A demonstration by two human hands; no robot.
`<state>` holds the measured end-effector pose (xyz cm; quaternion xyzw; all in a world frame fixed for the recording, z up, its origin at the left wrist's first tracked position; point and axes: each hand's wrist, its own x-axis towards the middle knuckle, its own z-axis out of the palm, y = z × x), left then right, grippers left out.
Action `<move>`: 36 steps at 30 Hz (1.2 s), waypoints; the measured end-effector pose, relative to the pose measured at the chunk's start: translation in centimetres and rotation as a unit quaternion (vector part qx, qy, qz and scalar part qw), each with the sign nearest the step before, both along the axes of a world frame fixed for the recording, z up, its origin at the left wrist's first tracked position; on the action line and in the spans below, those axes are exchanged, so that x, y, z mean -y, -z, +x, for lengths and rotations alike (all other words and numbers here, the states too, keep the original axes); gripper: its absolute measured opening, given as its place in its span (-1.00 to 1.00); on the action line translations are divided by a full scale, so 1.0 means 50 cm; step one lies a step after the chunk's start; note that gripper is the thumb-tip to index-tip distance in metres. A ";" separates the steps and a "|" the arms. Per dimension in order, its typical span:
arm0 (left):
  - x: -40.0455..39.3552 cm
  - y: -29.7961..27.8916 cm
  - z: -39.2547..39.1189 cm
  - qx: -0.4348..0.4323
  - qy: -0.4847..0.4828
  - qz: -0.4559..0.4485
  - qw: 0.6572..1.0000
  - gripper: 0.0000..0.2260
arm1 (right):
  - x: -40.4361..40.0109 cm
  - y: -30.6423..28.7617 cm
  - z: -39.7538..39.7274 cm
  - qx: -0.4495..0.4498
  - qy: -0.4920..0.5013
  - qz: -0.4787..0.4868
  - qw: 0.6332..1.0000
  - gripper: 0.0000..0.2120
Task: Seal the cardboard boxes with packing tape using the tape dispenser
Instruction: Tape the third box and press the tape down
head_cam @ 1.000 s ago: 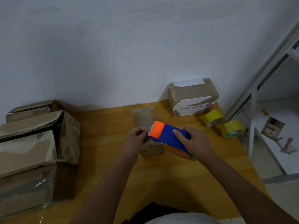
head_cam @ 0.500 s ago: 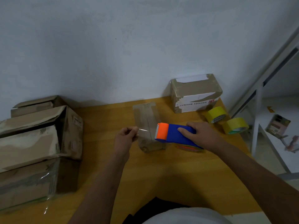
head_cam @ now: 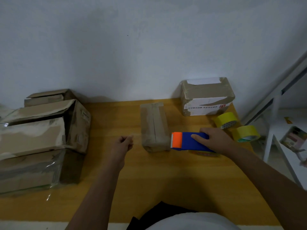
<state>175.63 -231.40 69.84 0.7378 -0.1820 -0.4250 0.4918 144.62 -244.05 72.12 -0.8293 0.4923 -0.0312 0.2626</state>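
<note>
A small narrow cardboard box (head_cam: 153, 127) lies lengthwise in the middle of the wooden table (head_cam: 114, 117). My right hand (head_cam: 216, 140) grips a blue tape dispenser with an orange head (head_cam: 186, 142), held low at the box's right near corner, its toothed edge facing the box. My left hand (head_cam: 123, 144) hovers left of the box with thumb and fingers pinched together, as on the end of a clear tape strip. The strip itself is barely visible across the box.
Several worn cardboard boxes (head_cam: 38, 135) are piled at the table's left. A taped box with a white label (head_cam: 206, 97) stands at the back right, with two yellow tape rolls (head_cam: 226, 120) (head_cam: 247, 135) beside it. A white metal frame (head_cam: 274, 113) borders the right edge.
My left hand pulled away from the dispenser's head to the left, past the small box, drawing clear tape out. The dispenser moved right and lower, to the box's right side.
</note>
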 end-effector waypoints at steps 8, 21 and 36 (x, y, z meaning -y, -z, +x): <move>-0.002 0.035 -0.053 0.030 -0.080 0.066 0.994 -0.74 | 0.010 -0.004 0.018 -0.002 0.028 -0.060 0.998 -0.42; 0.010 0.055 -0.104 0.019 -0.133 0.057 0.989 -0.64 | 0.046 0.021 0.010 0.006 0.022 -0.046 0.999 -0.49; 0.019 0.073 -0.112 0.028 -0.128 0.085 0.988 -0.59 | 0.074 0.048 0.019 -0.023 -0.003 -0.017 1.000 -0.51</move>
